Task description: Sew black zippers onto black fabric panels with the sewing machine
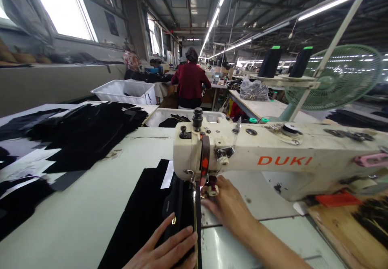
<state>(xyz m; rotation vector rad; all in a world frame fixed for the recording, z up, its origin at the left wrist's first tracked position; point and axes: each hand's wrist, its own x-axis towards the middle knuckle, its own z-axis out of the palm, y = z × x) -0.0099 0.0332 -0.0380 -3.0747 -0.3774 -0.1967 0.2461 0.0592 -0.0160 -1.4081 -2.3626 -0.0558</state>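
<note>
The black cloth (169,212) is laid under the sewing machine (273,160); a seam seems to be sewn. It is pressed flat, not gripped, by the open left hand (165,251) and right hand (227,206) in front of the machine. A slow, straight push is needed.

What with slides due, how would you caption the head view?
Left hand flat on black fabric, right hand at the presser foot of a DUKI sewing machine.

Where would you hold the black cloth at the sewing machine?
Take the black cloth by its flat near part, probably, pressing down from the left as the left hand does. It lies spread on the table and runs under the presser foot, so avoid the far end there.
</note>
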